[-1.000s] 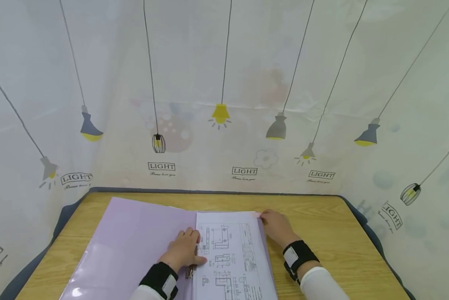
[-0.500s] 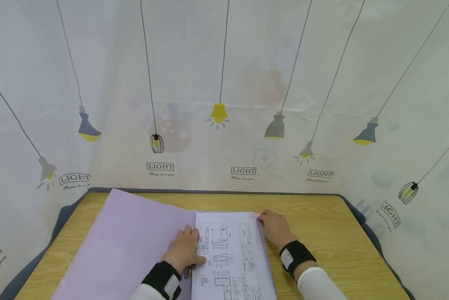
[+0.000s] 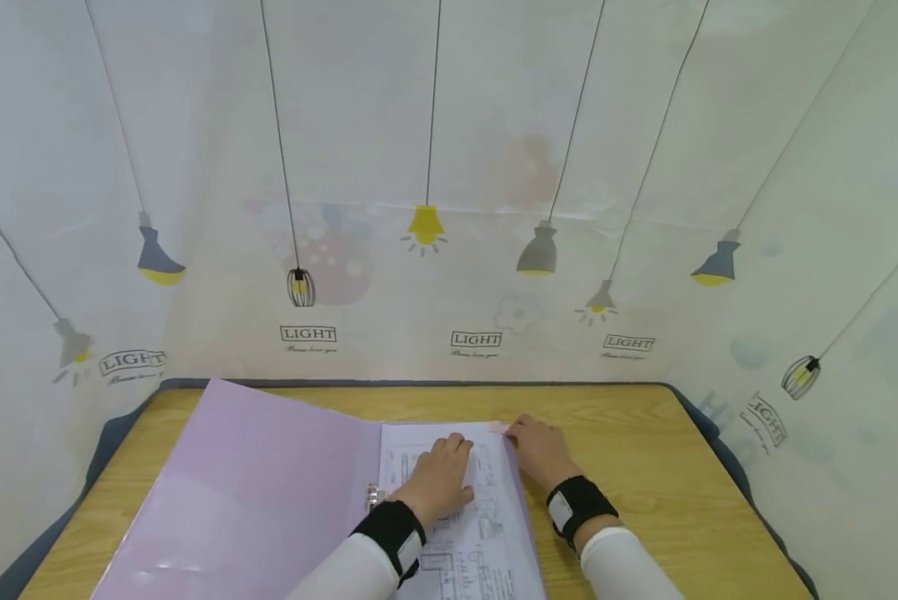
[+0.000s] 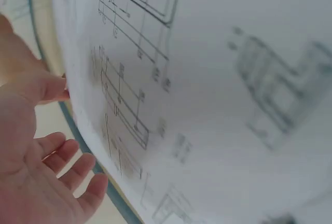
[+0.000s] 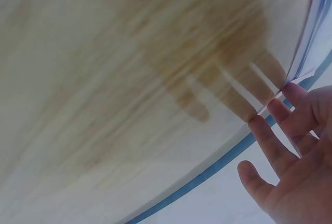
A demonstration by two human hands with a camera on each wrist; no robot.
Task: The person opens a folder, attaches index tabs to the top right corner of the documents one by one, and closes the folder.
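Observation:
A purple ring binder (image 3: 269, 492) lies open on the table, its cover tilted up to the left. Printed sheets with technical line drawings (image 3: 486, 550) fill its right side, and metal rings (image 3: 375, 497) show at the spine. My left hand (image 3: 441, 479) is over the sheets, fingers loosely extended; in the left wrist view its relaxed fingers (image 4: 88, 169) hold nothing, and contact with the paper is hard to tell. My right hand (image 3: 542, 454) pinches the sheets' upper right corner, by a pinkish tab (image 3: 499, 427). Its fingertips (image 5: 257, 123) meet the table in the right wrist view.
Under the binder is a wood-grain table (image 3: 644, 467) with a dark blue-grey edge (image 3: 419, 382). Behind and around it hangs a pale curtain (image 3: 389, 125) printed with lamps. Bare wood extends right of the binder.
My left hand has moved right from the spine onto the middle of the sheets, uncovering the metal rings. My right hand stays at the upper right corner. The head view has shifted slightly.

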